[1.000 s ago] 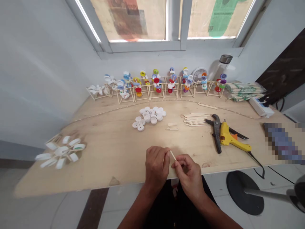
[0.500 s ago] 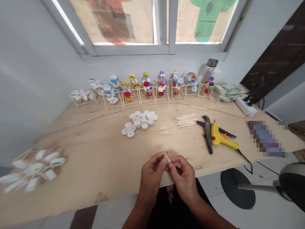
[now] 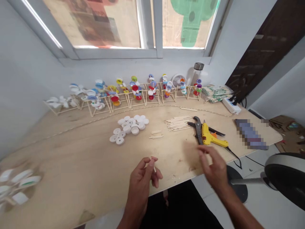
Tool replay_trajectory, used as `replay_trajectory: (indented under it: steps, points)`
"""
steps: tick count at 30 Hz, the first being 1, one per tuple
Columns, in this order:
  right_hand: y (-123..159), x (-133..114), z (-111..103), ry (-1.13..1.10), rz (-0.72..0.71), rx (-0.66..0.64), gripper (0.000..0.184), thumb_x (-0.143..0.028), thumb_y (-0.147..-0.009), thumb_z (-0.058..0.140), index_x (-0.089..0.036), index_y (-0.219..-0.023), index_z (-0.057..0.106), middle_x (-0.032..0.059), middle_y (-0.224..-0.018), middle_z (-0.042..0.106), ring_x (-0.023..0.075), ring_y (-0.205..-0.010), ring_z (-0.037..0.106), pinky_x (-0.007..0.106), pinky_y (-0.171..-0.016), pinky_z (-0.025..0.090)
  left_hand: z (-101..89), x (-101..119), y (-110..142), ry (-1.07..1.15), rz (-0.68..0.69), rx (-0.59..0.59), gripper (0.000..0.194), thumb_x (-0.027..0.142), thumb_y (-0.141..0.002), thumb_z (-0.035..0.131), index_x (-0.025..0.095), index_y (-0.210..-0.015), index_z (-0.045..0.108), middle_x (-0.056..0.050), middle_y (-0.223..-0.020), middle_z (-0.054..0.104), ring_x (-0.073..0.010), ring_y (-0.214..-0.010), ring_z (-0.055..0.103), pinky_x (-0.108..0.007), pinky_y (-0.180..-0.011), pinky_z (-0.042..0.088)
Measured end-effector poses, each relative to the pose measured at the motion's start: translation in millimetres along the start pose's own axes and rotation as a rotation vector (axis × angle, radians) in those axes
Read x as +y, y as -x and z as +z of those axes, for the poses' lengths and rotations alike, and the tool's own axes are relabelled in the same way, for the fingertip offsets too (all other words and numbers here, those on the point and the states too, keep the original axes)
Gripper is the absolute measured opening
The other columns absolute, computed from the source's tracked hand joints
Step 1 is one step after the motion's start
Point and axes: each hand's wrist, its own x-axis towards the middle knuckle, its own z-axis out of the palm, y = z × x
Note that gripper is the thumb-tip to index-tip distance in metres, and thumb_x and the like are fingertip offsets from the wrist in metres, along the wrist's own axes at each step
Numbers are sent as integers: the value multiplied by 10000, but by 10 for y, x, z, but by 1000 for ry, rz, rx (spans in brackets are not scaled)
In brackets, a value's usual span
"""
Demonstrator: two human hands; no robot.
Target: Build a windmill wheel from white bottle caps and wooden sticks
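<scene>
My left hand [image 3: 142,181] is above the table's front edge, thumb and fingers pinched on a short wooden stick [image 3: 154,168]. My right hand [image 3: 214,164] is empty and slightly blurred, its fingers apart, close to the lower handle end of the black hand cutter [image 3: 198,128]. Whether the fingertips touch that handle I cannot tell. Beside the cutter lies a yellow glue gun [image 3: 209,137]. Loose wooden sticks [image 3: 178,123] lie left of the cutter, and several short cut sticks [image 3: 156,136] lie nearer the middle.
White bottle caps [image 3: 131,125] lie grouped mid-table. Stick frames with colourful cap wheels [image 3: 137,93] line the wall. A larger white cap wheel [image 3: 20,181] is at left. At right are a power strip [image 3: 232,105], a blurred-out flat object [image 3: 251,135] and a standing fan [image 3: 286,178].
My right hand has let go of the short stick and moved right to the cutter's handle. My left hand keeps the stick. The view has turned to the right.
</scene>
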Motion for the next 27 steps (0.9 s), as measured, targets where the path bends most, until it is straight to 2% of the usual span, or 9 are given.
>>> replay_trajectory:
  steps: [2, 3, 6, 9, 15, 20, 23, 27]
  points:
    - [-118, 368, -214, 259, -97, 56, 213, -222, -855, 505, -174, -1040, 600, 110, -973, 673, 238, -912, 607, 384, -820, 476, -11, -4, 14, -19, -51, -52, 313, 435, -826, 552, 154, -961, 580, 61, -465, 506, -69, -400, 351, -193, -423, 267]
    - [-166, 527, -296, 364, -135, 30, 247, -225, -849, 508, -167, -1075, 590, 118, -1025, 664, 255, -960, 591, 401, -841, 465, -16, -9, 16, -23, -68, -73, 324, 430, -828, 548, 150, -989, 575, 69, -463, 482, -64, -400, 328, -194, -423, 245]
    - [-259, 860, -419, 574, -225, -142, 347, -229, -832, 503, -126, -1160, 552, 149, -1162, 611, 292, -1041, 545, 422, -845, 454, -37, -22, 5, -26, -90, -143, 374, 390, -813, 566, 137, -1088, 560, 73, -504, 466, -62, -417, 321, -209, -445, 244]
    - [-312, 1016, -402, 676, -282, -270, 396, -233, -817, 499, -98, -1187, 533, 167, -1213, 579, 306, -1042, 534, 415, -802, 463, -65, -18, -10, -34, -95, -182, 464, 353, -789, 585, 123, -1190, 540, 65, -547, 469, -70, -444, 352, -226, -479, 275]
    - [-496, 1157, -333, 751, -336, -387, 426, -230, -769, 500, -108, -1176, 536, 156, -1184, 596, 303, -972, 554, 404, -743, 459, -134, 1, -36, -79, -59, -127, 529, 355, -763, 588, 98, -1224, 551, 59, -560, 487, -70, -458, 360, -234, -506, 280]
    - [-637, 1247, -377, 742, -348, -458, 360, -195, -711, 492, -118, -1054, 573, 169, -1100, 611, 298, -916, 568, 407, -729, 454, -186, -32, -60, -50, -28, -142, 496, 362, -759, 602, 103, -1180, 552, 55, -560, 523, -76, -454, 388, -226, -498, 309]
    - [-662, 1230, -459, 691, -302, -419, 337, -205, -692, 492, -140, -1016, 558, 162, -1037, 612, 294, -887, 581, 398, -703, 458, -201, -47, -64, -24, -15, -127, 445, 362, -760, 606, 108, -1123, 563, 42, -566, 558, -73, -441, 402, -220, -485, 314]
    - [-585, 972, -569, 495, -99, -299, 300, -328, -766, 504, -187, -1030, 520, 148, -997, 606, 262, -809, 592, 354, -618, 463, -208, -40, -74, -1, -11, -83, 402, 344, -762, 602, 101, -1081, 594, 24, -567, 592, -64, -424, 396, -215, -476, 315]
